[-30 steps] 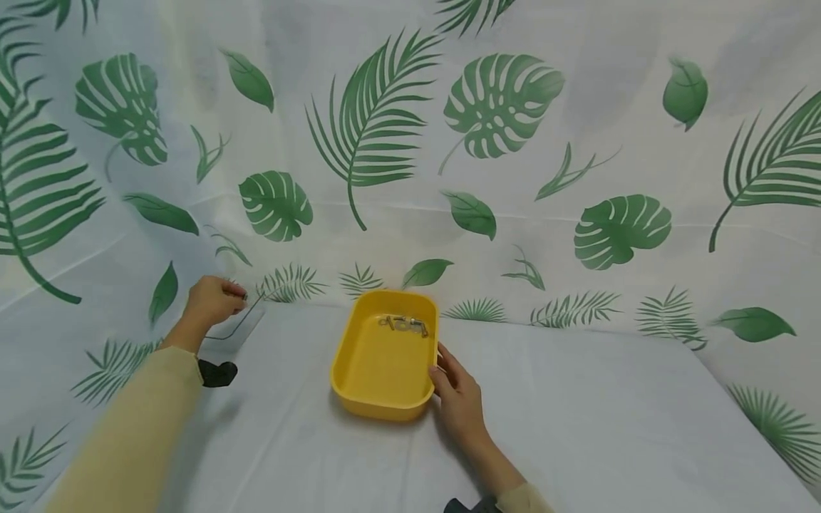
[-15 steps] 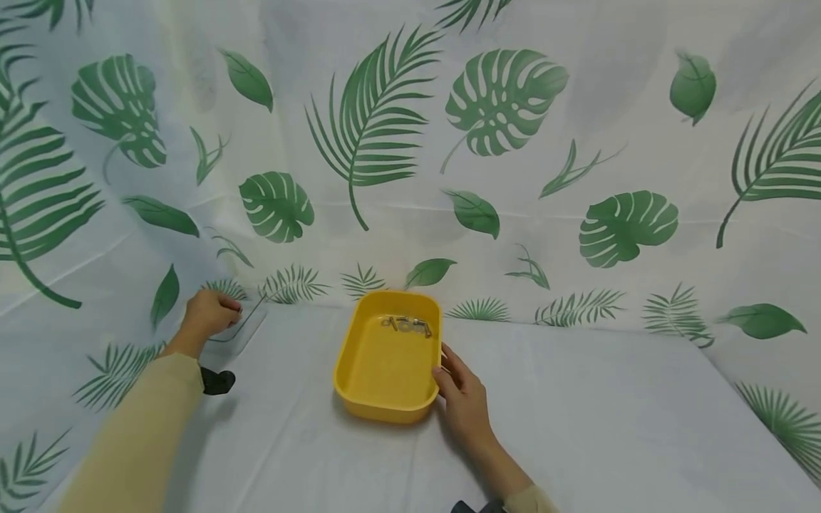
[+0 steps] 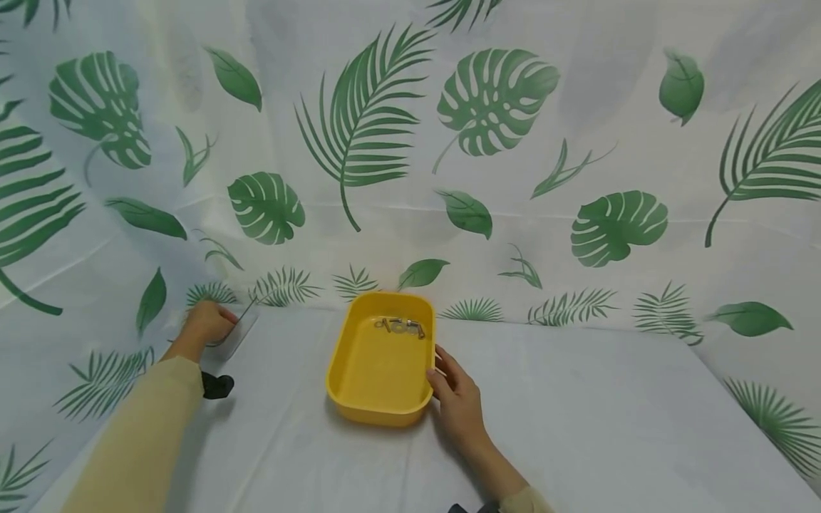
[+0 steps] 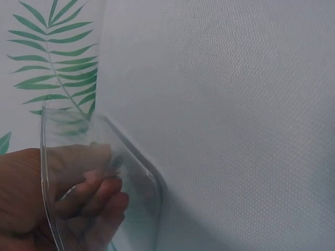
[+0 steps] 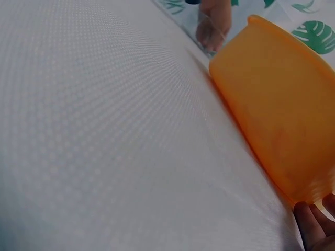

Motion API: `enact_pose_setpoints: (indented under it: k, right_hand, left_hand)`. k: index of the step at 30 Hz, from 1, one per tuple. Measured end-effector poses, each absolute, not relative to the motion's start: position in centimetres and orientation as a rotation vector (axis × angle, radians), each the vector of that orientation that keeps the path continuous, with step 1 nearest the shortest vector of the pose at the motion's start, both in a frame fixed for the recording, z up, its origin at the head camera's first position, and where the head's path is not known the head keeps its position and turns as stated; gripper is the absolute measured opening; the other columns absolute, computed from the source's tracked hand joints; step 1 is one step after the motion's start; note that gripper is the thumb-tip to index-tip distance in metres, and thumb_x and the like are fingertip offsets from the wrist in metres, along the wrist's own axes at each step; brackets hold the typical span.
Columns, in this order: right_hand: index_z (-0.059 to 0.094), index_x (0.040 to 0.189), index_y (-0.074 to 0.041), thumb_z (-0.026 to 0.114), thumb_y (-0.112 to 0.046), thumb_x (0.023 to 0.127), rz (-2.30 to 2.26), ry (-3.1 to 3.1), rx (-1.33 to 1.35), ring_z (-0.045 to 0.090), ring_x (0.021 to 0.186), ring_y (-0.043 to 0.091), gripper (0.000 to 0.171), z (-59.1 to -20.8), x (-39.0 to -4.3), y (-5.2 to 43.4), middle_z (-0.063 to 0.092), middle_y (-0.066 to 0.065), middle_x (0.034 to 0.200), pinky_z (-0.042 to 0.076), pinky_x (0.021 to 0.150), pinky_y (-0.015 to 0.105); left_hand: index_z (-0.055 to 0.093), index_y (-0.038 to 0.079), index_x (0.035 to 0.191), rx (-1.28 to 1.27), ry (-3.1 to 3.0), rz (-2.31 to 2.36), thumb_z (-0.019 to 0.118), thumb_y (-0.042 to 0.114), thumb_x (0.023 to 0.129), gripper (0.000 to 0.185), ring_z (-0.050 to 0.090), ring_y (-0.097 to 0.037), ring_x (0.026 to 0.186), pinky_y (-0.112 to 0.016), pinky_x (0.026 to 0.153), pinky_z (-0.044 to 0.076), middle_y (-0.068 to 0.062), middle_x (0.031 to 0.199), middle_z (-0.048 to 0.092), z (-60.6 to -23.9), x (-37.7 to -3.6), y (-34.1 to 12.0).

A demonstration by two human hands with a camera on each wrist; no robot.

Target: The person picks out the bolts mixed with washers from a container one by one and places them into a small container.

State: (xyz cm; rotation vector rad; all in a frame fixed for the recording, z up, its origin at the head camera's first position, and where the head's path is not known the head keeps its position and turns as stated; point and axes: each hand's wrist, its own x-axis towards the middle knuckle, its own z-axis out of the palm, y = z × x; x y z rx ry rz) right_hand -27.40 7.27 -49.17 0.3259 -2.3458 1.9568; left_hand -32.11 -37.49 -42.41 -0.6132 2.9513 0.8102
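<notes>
Lowered since a second ago: left hand (image 3: 207, 322) and the clear lid (image 3: 236, 335) it grips now sit closer to the bench (image 3: 577, 413), the lid less steeply raised than before. Right hand and tub have barely shifted.

Left side: one left hand, fingers curled round the near-left edge of one clear lid (image 4: 104, 172); in the left wrist view the fingers (image 4: 99, 193) show through the plastic. Lid is a rounded rectangle, tilted, its free long edge pointing away from the hand toward the backdrop and to the right. Whether its low edge touches the cloth, cannot tell. Lid lies just right of the hand and well apart from the tub.

Centre: one yellow tub (image 3: 383, 360), rectangular with rounded corners, open side up, long axis running from the person toward the backdrop, leaning slightly right at the far end. Some small metal pieces (image 3: 400, 326) lie inside at the far end; count unclear.

Right of the tub: one right hand (image 3: 457, 399), fingers lightly bent, fingertips (image 5: 314, 222) touching the tub's right wall (image 5: 272, 104) near its near corner. Tub sits just left of this hand. Not wrapped round the rim as far as the views show.

Leaf-print cloth (image 3: 500, 107) backs the bench.
</notes>
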Motion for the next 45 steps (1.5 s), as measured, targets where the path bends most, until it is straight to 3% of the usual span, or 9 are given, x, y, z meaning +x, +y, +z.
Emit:
enact_pose_setpoints:
  k: [10,18,31,45]
  right_hand:
    - [0.044,0.152,-0.008,0.053,-0.021,0.105,1.954,-2.349,0.311,0.062,0.129,0.035,0.05,-49.0,-27.5,7.2,0.053,0.02,0.15,0.058,0.093,0.03]
    - [0.044,0.152,-0.008,0.053,-0.021,0.105,1.972,-2.349,0.322,0.061,0.129,0.034,0.049,-49.1,-27.4,7.2,0.053,0.02,0.149,0.058,0.094,0.03]
    - [0.046,0.151,-0.009,0.054,-0.021,0.105,1.995,-2.339,0.316,0.061,0.129,0.035,0.048,-49.0,-27.6,7.2,0.054,0.019,0.149,0.058,0.094,0.031]
    - [0.046,0.151,-0.011,0.054,-0.024,0.105,2.003,-2.326,0.326,0.062,0.129,0.034,0.048,-49.2,-27.5,7.2,0.053,0.018,0.15,0.058,0.095,0.031]
  left_hand:
    - [0.071,-0.007,0.115,-0.611,2.939,0.762,0.056,0.01,0.095,0.03,0.062,-0.041,0.106,-0.044,0.08,0.056,-0.032,0.124,0.064,-42.8,-32.6,-37.3]
    - [0.07,-0.01,0.114,-0.594,2.913,0.774,0.057,0.009,0.095,0.03,0.063,-0.033,0.092,-0.035,0.069,0.055,-0.031,0.117,0.066,-43.1,-32.4,-36.9]
    - [0.072,-0.008,0.111,-0.529,2.888,0.829,0.058,0.012,0.092,0.031,0.06,-0.025,0.08,-0.028,0.061,0.051,-0.026,0.111,0.069,-43.3,-32.4,-35.3]
    - [0.07,-0.009,0.116,-0.497,2.858,0.9,0.056,0.006,0.092,0.031,0.061,-0.022,0.077,-0.027,0.059,0.052,-0.022,0.102,0.068,-42.9,-31.3,-31.8]
